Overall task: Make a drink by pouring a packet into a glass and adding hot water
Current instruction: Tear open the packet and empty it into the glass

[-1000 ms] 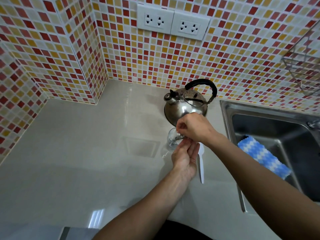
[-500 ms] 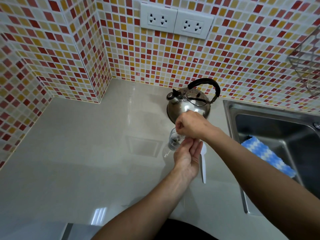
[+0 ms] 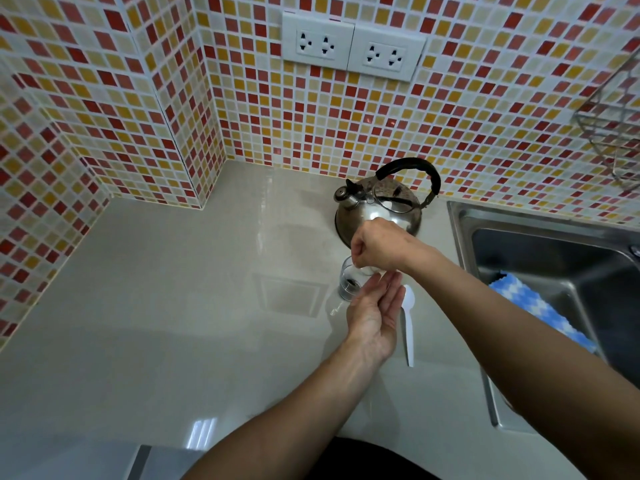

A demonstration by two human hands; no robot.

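A small clear glass [image 3: 350, 282] stands on the counter in front of the kettle, with dark powder at its bottom. My right hand [image 3: 379, 247] hovers just over its rim, fingers pinched on a small pale packet [image 3: 370, 270] that is mostly hidden under them. My left hand [image 3: 375, 315] lies with straight fingers against the glass's right side, palm turned up, holding nothing. The steel kettle [image 3: 375, 209] with a black handle stands behind, its spout pointing left.
A white plastic spoon [image 3: 408, 327] lies on the counter right of my left hand. The steel sink [image 3: 540, 223] with a blue and white cloth [image 3: 533, 308] is at the right. Tiled walls with sockets [image 3: 353, 46] close off the back and left.
Both hands stay at the glass, the right one still pinched above the rim. Only the view has shifted slightly.
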